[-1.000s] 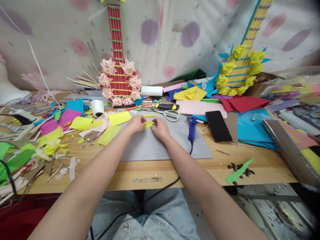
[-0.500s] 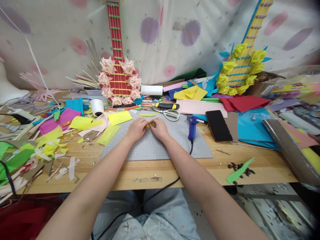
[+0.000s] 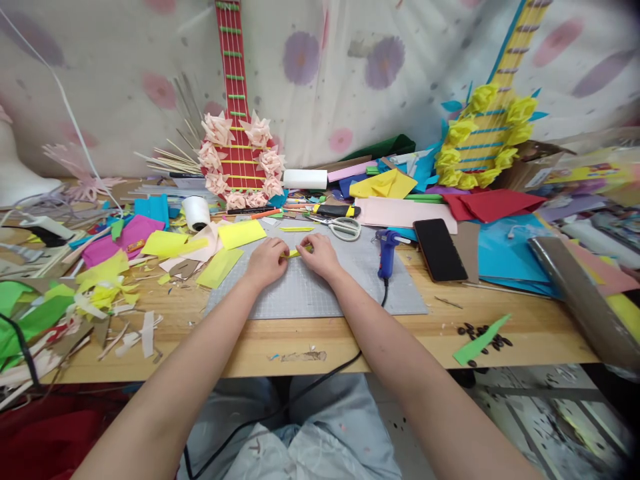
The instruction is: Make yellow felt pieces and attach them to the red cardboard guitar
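Between my hands, over the grey cutting mat [image 3: 300, 297], is a narrow yellow paper strip [image 3: 294, 253]. The fingers of my left hand [image 3: 269, 259] are closed at its left end. My right hand [image 3: 320, 253] pinches the other end, with its fingertips partly hidden. A second thin yellow strip [image 3: 297, 229] lies flat on the mat just beyond my hands. Scissors with pale handles [image 3: 345, 229] rest behind my right hand. To the right, a blue hot glue gun [image 3: 386, 253] lies on the mat, its nozzle pointing right.
A red paper guitar [image 3: 241, 160] with pink flowers and a yellow one [image 3: 479, 143] lean at the back. Paper scraps [image 3: 105, 287] cover the left side. A phone [image 3: 440, 251], blue sheets [image 3: 515, 257] and dark seeds [image 3: 495, 339] are on the right. The glue gun's cord [image 3: 345, 365] crosses the table edge.
My left hand has shifted slightly left and down, away from the right hand, so more of the yellow strip shows between them. The camera view has moved slightly.
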`<state>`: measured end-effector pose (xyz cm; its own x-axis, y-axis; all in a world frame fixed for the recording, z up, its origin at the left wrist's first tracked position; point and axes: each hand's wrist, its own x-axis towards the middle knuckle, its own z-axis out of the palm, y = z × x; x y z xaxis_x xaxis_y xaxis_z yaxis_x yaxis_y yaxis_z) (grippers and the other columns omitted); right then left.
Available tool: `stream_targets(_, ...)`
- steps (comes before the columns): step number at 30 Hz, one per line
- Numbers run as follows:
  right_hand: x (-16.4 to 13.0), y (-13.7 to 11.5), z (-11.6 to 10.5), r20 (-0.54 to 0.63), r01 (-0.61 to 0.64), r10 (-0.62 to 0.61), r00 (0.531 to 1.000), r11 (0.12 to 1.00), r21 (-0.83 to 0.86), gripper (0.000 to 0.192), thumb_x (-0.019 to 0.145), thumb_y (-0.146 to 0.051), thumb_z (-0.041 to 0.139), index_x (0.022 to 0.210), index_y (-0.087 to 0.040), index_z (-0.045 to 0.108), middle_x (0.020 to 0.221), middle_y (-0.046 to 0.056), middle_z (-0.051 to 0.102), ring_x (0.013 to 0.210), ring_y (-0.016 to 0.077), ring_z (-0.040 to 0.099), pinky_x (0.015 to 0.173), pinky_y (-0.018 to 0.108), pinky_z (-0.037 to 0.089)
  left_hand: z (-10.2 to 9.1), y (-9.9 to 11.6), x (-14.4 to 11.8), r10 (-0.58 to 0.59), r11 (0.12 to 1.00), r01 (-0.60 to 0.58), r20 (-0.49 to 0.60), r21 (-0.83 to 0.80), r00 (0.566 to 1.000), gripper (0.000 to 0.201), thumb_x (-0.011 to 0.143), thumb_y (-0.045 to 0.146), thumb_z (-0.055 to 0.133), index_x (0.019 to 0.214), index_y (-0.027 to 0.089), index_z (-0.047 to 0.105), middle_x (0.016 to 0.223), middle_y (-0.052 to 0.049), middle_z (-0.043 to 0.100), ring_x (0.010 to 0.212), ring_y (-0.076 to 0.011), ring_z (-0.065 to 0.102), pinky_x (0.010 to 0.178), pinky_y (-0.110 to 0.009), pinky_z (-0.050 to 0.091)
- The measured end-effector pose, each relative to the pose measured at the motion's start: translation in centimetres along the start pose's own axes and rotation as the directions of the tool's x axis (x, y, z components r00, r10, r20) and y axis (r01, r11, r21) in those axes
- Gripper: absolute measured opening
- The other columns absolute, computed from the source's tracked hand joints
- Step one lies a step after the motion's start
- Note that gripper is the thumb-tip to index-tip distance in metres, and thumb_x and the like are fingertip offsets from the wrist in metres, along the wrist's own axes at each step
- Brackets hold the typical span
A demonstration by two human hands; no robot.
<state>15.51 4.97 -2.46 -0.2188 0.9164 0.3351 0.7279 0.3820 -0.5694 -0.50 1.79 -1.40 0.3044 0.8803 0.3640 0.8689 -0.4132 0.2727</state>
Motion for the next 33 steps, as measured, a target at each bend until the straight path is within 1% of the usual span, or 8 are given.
stream_targets(5,-0.1,0.2,0.3,0.038,0.018,-0.015,0.999,0.998,-0.062,0.016,0.079,-0.026,0.053,0.09,-0.018,0.061,0.094,0.008,0.057,0.094,0.0206,0.044,0.086,0.033,0.034,-0.2,0.5,0.0,-0.016,1.0,0.016,0.005,-0.018,1.0,0.011,0.07,0.018,0.048,0.078,0.02,0.056,0.09,-0.006,0.057,0.09,-0.02,0.049,0.08,-0.032,0.039)
stream_targets(10,-0.3,0.2,0.2,0.061,0.035,-0.032,0.998,0.998,-0.056,0.013,0.075,-0.021,0.056,0.087,-0.019,0.061,0.096,0.007,0.056,0.096,0.0208,0.043,0.087,0.034,0.034,0.0,0.8,0.4,-0.143,0.989,0.143,0.023,-0.037,0.99,0.017,0.073,0.023,0.049,0.088,0.02,0.056,0.088,-0.006,0.059,0.089,-0.0207,0.05,0.079,-0.033,0.039)
stream_targets(14,-0.1,0.0,-0.2,0.099,0.047,-0.052,0.994,0.997,0.054,0.007,0.071,-0.016,0.056,0.078,-0.019,0.055,0.084,0.003,0.057,0.085,0.0176,0.047,0.079,0.032,0.036,0.6,0.5,0.9,-0.279,0.925,0.279,0.035,-0.26,0.96,0.027,0.066,0.016,0.053,0.093,0.02,0.055,0.078,-0.002,0.059,0.078,-0.0169,0.053,0.072,-0.03,0.042)
stream_targets(17,0.1,-0.3,-0.4,0.129,-0.047,0.006,0.992,0.948,0.316,0.01,0.069,-0.015,0.055,0.076,-0.019,0.05,0.075,-0.002,0.055,0.072,0.0129,0.048,0.071,0.028,0.038,0.8,0.2,1.1,-0.457,0.712,0.352,-0.021,-0.608,0.889,0.032,0.063,0.017,0.057,0.095,0.019,0.054,0.081,0.0,0.058,0.075,-0.0126,0.054,0.072,-0.027,0.044)
stream_targets(21,0.3,-0.6,-0.5,0.21,-0.285,0.192,0.959,0.635,0.718,0.017,0.066,-0.022,0.058,0.079,-0.02,0.046,0.068,-0.005,0.053,0.06,0.0086,0.048,0.06,0.024,0.039,0.3,0.6,1.1,-0.686,0.126,0.265,0.109,-0.956,0.719,0.035,0.062,0.022,0.064,0.095,0.016,0.054,0.089,-0.003,0.06,0.081,-0.011,0.058,0.08,-0.028,0.046)
stream_targets(23,0.3,-0.8,-0.5,0.273,-0.345,0.215,0.938,0.486,0.803,0.024,0.063,-0.024,0.061,0.081,-0.02,0.046,0.065,-0.006,0.053,0.055,0.0075,0.047,0.056,0.022,0.038,0.1,1.2,0.9,-0.638,-0.06,0.255,0.233,-0.965,0.733,0.032,0.062,0.026,0.067,0.089,0.013,0.058,0.089,-0.006,0.062,0.082,-0.0124,0.06,0.084,-0.03,0.046)
stream_targets(27,0.0,-1.1,-0.3,0.321,-0.355,0.152,0.935,0.425,0.833,0.028,0.061,-0.027,0.065,0.081,-0.02,0.048,0.063,-0.006,0.055,0.052,0.0067,0.047,0.053,0.021,0.037,0.2,2.2,0.7,-0.524,-0.12,0.313,0.328,-0.942,0.786,0.029,0.06,0.032,0.071,0.079,0.011,0.064,0.085,-0.009,0.067,0.084,-0.016,0.062,0.086,-0.033,0.047)
stream_targets(33,-0.1,-1.5,-0.1,0.325,-0.339,0.114,0.939,0.477,0.811,0.027,0.061,-0.027,0.066,0.079,-0.02,0.048,0.06,-0.006,0.055,0.054,0.0078,0.05,0.054,0.022,0.039,0.2,2.1,0.9,-0.594,-0.167,0.333,0.364,-0.928,0.717,0.012,0.062,0.019,0.069,0.069,0.009,0.065,0.071,-0.007,0.067,0.07,-0.0137,0.062,0.083,-0.034,0.05)
